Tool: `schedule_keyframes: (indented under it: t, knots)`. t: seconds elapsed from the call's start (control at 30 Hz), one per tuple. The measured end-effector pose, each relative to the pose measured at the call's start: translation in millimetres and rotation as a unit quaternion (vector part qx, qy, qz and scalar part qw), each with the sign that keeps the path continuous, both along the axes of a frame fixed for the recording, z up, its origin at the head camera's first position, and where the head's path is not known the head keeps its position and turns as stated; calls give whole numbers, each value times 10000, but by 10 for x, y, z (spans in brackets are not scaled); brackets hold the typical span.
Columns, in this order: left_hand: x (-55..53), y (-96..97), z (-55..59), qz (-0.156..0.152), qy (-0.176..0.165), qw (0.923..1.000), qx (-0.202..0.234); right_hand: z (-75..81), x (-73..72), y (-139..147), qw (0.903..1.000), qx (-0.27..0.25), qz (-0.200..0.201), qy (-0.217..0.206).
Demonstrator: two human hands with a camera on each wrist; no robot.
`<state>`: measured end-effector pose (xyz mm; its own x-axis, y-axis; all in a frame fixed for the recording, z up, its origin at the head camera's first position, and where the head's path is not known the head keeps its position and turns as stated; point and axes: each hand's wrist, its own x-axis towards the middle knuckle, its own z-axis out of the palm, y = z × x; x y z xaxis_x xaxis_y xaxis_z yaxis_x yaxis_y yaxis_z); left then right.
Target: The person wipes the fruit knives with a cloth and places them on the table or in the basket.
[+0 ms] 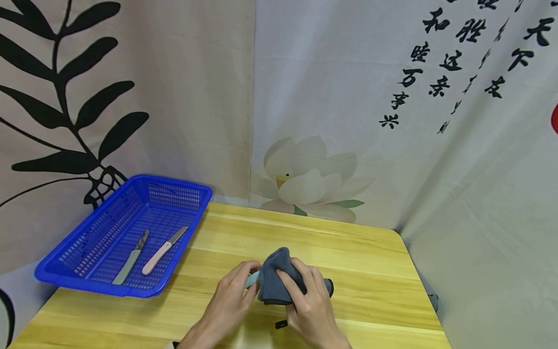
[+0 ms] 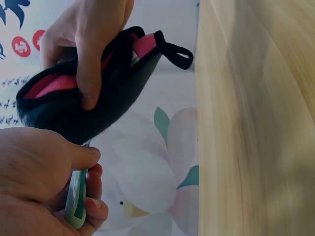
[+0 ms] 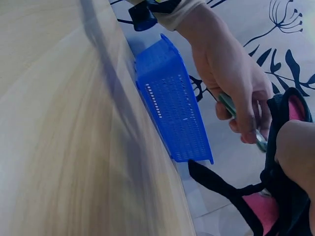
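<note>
My left hand (image 1: 231,293) grips a small knife by its light green handle (image 2: 76,196). The cloth covers most of its blade. A folded dark grey-blue cloth (image 1: 274,278) with black edging and a pink inner side (image 2: 54,87) is held in my right hand (image 1: 311,300), thumb on one side and fingers on the other. The cloth meets the knife just beyond my left thumb. From the cloth hangs a black loop (image 2: 179,58). Both hands are raised over the wooden table, close together.
At the left of the table (image 1: 348,252) stands a blue plastic basket (image 1: 178,191). Inside it lie a green-handled peeling tool or knife (image 1: 126,266) and a pink-handled knife (image 1: 157,258), apart from each other. Printed curtains (image 1: 196,97) hang behind and beside the table.
</note>
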<state>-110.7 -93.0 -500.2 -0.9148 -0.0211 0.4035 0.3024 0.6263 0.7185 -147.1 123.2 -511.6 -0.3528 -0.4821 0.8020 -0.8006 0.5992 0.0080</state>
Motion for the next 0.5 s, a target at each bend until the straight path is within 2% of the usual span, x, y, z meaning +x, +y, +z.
schedule_keyframes:
  t: [0.17,0.5]
  knots:
    - [6,21,3,-56,-150,9999,11,-28,18,-17,9997,152,-143,-117]
    - [11,15,-24,-77,-41,10000,-1,-12,2,16,9992,162,-260,-247]
